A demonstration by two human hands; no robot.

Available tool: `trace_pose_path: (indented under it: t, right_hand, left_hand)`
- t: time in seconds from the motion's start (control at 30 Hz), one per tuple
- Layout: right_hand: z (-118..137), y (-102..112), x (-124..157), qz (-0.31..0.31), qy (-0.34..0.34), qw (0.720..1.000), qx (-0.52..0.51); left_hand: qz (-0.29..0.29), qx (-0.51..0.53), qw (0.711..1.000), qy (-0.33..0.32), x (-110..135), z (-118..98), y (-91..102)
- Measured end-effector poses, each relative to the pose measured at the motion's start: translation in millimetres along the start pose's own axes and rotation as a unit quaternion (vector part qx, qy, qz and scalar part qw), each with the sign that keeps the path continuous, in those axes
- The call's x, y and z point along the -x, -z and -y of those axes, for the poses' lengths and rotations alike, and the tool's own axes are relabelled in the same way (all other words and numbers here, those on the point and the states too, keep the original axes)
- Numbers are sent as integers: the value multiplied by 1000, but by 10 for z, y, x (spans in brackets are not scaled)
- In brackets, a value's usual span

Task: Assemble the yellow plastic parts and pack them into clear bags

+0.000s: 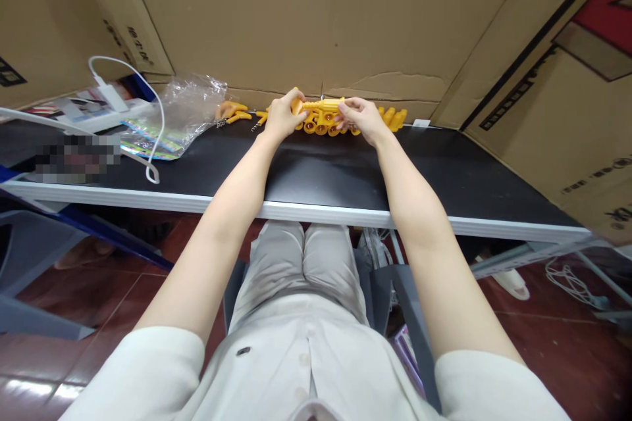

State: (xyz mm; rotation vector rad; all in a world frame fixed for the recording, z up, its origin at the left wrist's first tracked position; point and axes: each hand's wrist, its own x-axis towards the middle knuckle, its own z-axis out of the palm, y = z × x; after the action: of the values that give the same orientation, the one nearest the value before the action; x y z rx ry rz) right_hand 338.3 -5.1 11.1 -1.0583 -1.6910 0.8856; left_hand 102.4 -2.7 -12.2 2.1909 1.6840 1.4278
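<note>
Over the back of the black table, both my hands hold a yellow plastic piece that looks like part of a corkscrew. My left hand [285, 114] grips its left end, where a narrow ridged stem [311, 105] shows. At the other end, my right hand [363, 120] pinches a wider smooth yellow tube [332, 104]; stem and tube lie in line. Below and behind are several yellow hollow tubes [320, 128], their round open ends facing me. Left of my left hand lie yellow handles with metal spirals [234, 110]. My fingers partly hide the held piece.
Clear plastic bags [190, 105] lie on the table's left side, near a white cable [160, 118] and a white plug adapter [112, 97]. Cardboard walls [326, 20] stand behind and at both sides. The table's metal front edge [326, 213] crosses under my forearms.
</note>
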Motion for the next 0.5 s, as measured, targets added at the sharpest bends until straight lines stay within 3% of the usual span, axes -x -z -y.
trace_pose_path:
  t: [0.5]
  right_hand:
    - [59,-102,-35,-39,-53,998,-24]
  left_hand:
    - [-9,-15,1000,-15,-10,34,-47]
